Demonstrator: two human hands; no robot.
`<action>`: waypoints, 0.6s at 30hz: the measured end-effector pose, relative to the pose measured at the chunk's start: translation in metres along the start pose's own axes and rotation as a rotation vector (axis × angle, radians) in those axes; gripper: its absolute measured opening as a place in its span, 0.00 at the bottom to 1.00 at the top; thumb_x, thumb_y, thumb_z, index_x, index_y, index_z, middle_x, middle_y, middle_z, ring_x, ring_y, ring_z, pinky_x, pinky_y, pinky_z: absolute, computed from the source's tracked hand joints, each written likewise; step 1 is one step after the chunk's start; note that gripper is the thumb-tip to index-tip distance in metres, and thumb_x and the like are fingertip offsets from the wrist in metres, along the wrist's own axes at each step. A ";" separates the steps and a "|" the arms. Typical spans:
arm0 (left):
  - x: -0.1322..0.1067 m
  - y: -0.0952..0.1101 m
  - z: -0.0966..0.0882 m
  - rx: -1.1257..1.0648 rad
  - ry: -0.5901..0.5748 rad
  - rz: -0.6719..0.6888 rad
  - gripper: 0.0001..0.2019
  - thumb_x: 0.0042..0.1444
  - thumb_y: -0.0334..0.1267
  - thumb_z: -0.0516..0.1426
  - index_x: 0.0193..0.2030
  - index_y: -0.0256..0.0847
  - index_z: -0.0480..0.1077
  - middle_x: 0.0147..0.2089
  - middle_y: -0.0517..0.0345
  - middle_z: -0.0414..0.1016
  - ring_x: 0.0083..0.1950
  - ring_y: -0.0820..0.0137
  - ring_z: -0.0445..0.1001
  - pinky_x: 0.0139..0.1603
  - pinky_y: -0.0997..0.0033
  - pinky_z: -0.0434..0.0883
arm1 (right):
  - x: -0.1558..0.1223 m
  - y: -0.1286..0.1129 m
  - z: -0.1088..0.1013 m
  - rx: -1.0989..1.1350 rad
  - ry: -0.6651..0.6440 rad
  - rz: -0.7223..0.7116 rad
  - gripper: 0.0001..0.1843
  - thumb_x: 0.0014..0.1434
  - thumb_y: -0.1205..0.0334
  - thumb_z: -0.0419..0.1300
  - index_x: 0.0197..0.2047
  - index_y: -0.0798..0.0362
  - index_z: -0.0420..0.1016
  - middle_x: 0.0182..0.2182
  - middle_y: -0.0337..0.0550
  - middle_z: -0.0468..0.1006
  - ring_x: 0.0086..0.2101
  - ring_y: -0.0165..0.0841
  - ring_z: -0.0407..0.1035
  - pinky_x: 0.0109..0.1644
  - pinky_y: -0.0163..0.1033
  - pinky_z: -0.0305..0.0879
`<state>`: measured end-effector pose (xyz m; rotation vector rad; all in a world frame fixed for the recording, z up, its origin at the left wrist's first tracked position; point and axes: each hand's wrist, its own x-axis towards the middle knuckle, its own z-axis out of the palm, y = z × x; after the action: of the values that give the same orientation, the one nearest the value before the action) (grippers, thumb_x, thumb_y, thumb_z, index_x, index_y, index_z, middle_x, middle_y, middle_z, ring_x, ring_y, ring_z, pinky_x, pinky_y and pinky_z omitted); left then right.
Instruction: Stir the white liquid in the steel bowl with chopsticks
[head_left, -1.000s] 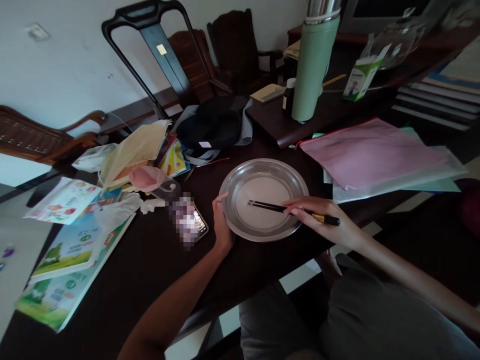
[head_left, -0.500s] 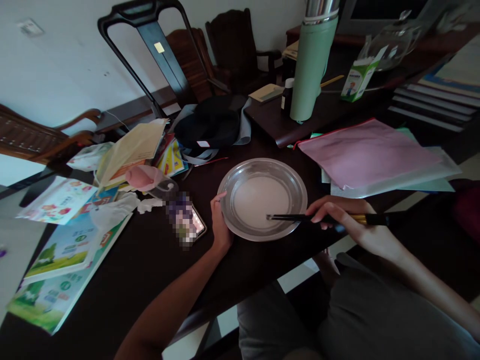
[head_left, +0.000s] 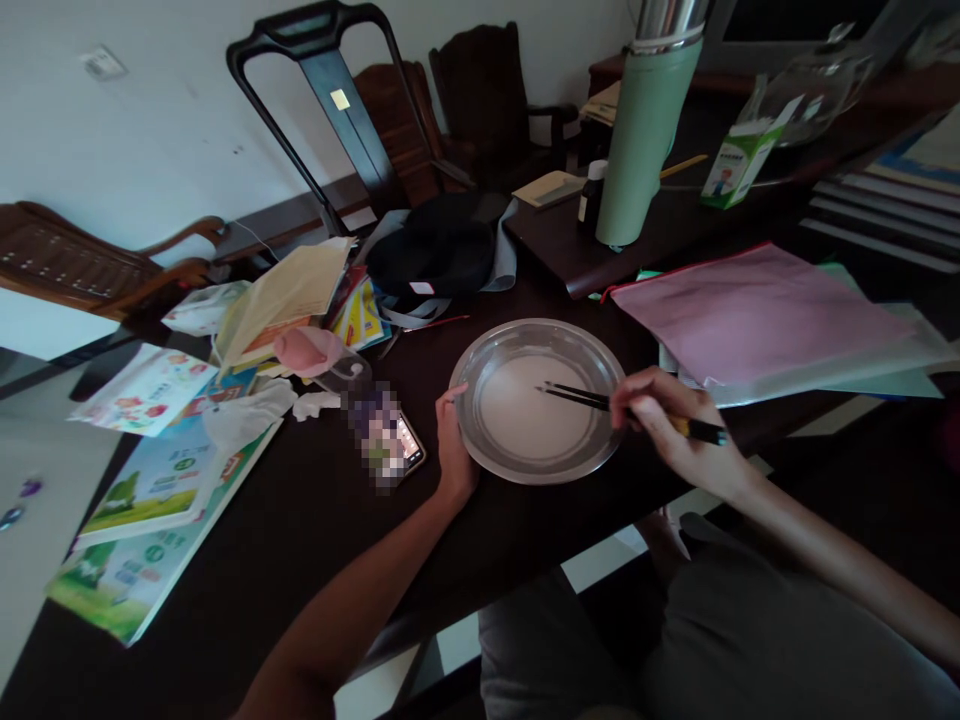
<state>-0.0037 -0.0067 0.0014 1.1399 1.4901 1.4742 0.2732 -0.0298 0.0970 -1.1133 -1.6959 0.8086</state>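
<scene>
A round metal basin (head_left: 491, 458) with a milky white liquid (head_left: 529, 425) in it sits on the dark table. My left hand (head_left: 454, 450) is closed around the basin's left side, thumb at the rim. In my right hand (head_left: 667, 420) is a pair of dark chopsticks (head_left: 576, 396), gripped near the basin's right rim. Their tips are slightly apart over the liquid; whether they touch it I cannot tell. Just left of my left hand lies a lit phone (head_left: 397, 440), its screen partly blurred out.
Books (head_left: 142, 545), papers and a pink-topped clear container (head_left: 304, 352) lie on the left. Behind the basin is a black bag (head_left: 435, 245). A tall green thermos (head_left: 645, 150) stands beyond, right of a small dark bottle (head_left: 591, 195). A pink zip folder (head_left: 757, 310) lies at right.
My right hand has moved up, and the chopstick tips have shifted from the near side of the liquid toward its middle. My left hand keeps holding the basin. The view has shifted slightly.
</scene>
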 end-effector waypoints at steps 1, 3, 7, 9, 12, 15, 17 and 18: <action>0.000 0.001 0.000 0.004 -0.006 0.009 0.24 0.69 0.62 0.46 0.54 0.49 0.73 0.59 0.54 0.73 0.63 0.62 0.71 0.70 0.59 0.64 | -0.002 -0.002 -0.004 0.049 0.042 -0.002 0.20 0.69 0.37 0.57 0.39 0.45 0.70 0.24 0.37 0.78 0.23 0.32 0.71 0.27 0.39 0.66; -0.001 0.002 -0.001 0.013 -0.006 0.029 0.25 0.69 0.63 0.47 0.54 0.49 0.73 0.59 0.53 0.73 0.64 0.62 0.71 0.71 0.58 0.63 | -0.006 -0.007 -0.012 0.185 0.081 -0.012 0.25 0.63 0.30 0.61 0.39 0.43 0.64 0.22 0.34 0.75 0.20 0.32 0.67 0.24 0.39 0.61; -0.001 0.006 0.000 0.015 0.016 0.003 0.24 0.69 0.62 0.48 0.53 0.48 0.74 0.57 0.53 0.74 0.63 0.61 0.72 0.70 0.59 0.65 | -0.010 -0.013 -0.014 0.337 -0.025 0.011 0.28 0.60 0.31 0.65 0.40 0.42 0.57 0.20 0.28 0.72 0.18 0.29 0.60 0.21 0.37 0.54; -0.001 0.007 0.001 0.009 0.022 -0.005 0.23 0.69 0.61 0.48 0.53 0.48 0.74 0.58 0.53 0.74 0.63 0.61 0.72 0.69 0.59 0.66 | -0.010 -0.012 -0.008 0.345 -0.093 0.007 0.26 0.61 0.37 0.68 0.41 0.43 0.58 0.23 0.29 0.75 0.20 0.29 0.64 0.22 0.35 0.58; -0.001 0.007 0.001 0.009 0.027 0.013 0.23 0.68 0.61 0.50 0.52 0.48 0.74 0.58 0.53 0.74 0.62 0.61 0.72 0.70 0.59 0.65 | -0.007 -0.007 0.004 0.318 -0.168 -0.015 0.21 0.64 0.45 0.69 0.42 0.44 0.60 0.30 0.34 0.80 0.28 0.30 0.74 0.30 0.35 0.68; -0.001 0.008 0.001 -0.003 0.022 0.000 0.23 0.68 0.61 0.49 0.53 0.47 0.74 0.58 0.53 0.74 0.62 0.61 0.72 0.69 0.59 0.66 | -0.005 0.003 0.016 0.272 -0.180 -0.038 0.16 0.69 0.45 0.62 0.44 0.45 0.62 0.36 0.40 0.83 0.33 0.33 0.77 0.35 0.38 0.72; -0.001 0.009 0.001 -0.002 0.020 -0.010 0.23 0.69 0.60 0.48 0.53 0.47 0.73 0.58 0.53 0.74 0.62 0.61 0.72 0.68 0.60 0.67 | -0.004 0.012 0.019 0.219 -0.141 -0.031 0.14 0.71 0.44 0.58 0.45 0.45 0.63 0.37 0.42 0.84 0.34 0.34 0.77 0.36 0.40 0.72; -0.001 0.010 0.001 0.001 0.020 -0.010 0.23 0.69 0.60 0.48 0.53 0.47 0.73 0.57 0.53 0.75 0.62 0.62 0.72 0.68 0.60 0.67 | -0.005 0.015 0.018 0.190 -0.112 -0.019 0.14 0.72 0.43 0.57 0.45 0.44 0.63 0.38 0.43 0.85 0.34 0.35 0.77 0.36 0.41 0.72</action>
<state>-0.0017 -0.0076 0.0112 1.1199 1.5088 1.4823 0.2619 -0.0293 0.0759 -0.9354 -1.6790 1.0139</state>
